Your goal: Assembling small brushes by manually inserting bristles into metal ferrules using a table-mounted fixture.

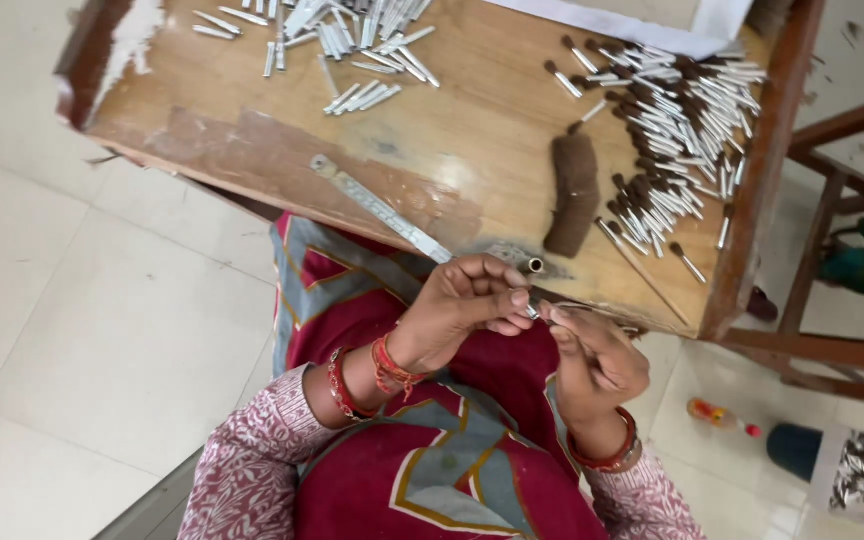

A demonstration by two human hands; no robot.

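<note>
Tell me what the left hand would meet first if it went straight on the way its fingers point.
The left hand points toward the right hand; it would probably meet those fingertips first, which already nearly touch it.

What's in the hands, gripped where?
Left hand pinches a small metal tube near its lower end; right hand touches something thin beside it, too small to identify.

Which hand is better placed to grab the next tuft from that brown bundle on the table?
Probably the right hand: it sits nearer the brown bundle. The left hand pinches the small metal tube, so it looks occupied.
</note>
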